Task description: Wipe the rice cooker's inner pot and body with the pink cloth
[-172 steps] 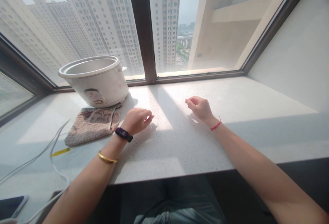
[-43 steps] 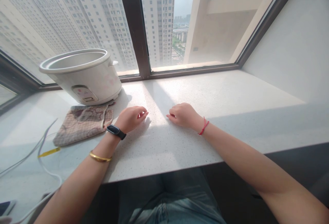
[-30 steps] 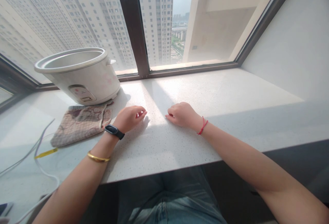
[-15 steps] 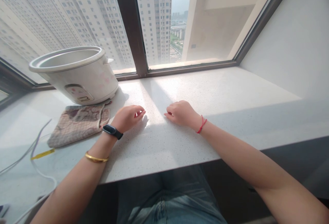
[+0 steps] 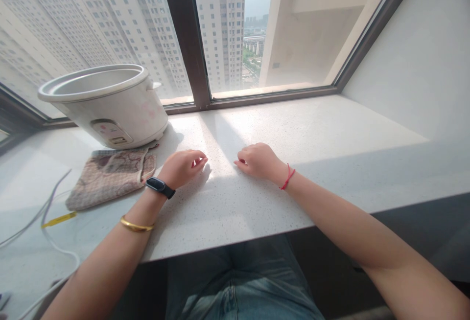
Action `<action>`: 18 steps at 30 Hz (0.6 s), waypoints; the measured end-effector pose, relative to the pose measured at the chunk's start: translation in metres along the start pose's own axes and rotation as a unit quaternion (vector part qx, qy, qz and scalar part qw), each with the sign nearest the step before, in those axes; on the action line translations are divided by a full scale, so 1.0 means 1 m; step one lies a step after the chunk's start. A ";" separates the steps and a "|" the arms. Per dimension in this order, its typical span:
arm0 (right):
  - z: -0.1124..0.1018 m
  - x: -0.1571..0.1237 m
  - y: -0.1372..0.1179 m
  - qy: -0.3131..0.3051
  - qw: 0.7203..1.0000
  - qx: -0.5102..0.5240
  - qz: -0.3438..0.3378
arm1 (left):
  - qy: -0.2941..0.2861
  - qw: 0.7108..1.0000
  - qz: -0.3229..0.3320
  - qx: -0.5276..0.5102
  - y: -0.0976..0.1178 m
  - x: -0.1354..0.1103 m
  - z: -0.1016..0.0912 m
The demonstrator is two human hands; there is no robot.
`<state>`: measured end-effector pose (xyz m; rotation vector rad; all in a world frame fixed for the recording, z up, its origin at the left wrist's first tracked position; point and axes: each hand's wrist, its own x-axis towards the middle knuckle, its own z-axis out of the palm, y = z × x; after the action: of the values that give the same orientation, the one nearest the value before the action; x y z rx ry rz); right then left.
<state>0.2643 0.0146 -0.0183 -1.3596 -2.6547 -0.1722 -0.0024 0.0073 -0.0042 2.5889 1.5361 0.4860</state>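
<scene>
- Left hand (image 5: 181, 168) and right hand (image 5: 260, 161) were apart, curled, grasping nothing visible.
- Leftward sweeping could have snagged the white cable (image 5: 47, 295) or bumped the rice cooker (image 5: 134, 114).

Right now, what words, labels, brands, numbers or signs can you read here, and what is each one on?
None can be read.
Cooker: faint marks on its front panel, too blurred to read.
Yellow tag: any print is too small to make out.
Watch: dark screen, no text showing.
</scene>
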 end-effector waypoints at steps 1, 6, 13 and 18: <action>0.000 0.000 0.000 -0.001 1.000 -0.001 0.001 | -0.001 1.000 0.000 0.001 0.000 0.000 0.000; 0.000 0.000 0.001 -0.001 1.000 -0.003 0.002 | 0.000 1.000 -0.002 0.004 -0.001 0.001 0.002; 0.000 -0.001 0.002 0.005 1.000 0.004 0.007 | 0.004 1.000 -0.002 0.004 0.000 0.000 0.001; 0.000 0.000 0.002 0.009 1.000 0.023 0.015 | 0.004 1.000 0.001 0.009 0.001 0.000 0.000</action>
<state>0.2662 0.0155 -0.0186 -1.3766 -2.6057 -0.1167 -0.0018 0.0074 -0.0041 2.6048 1.5489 0.4868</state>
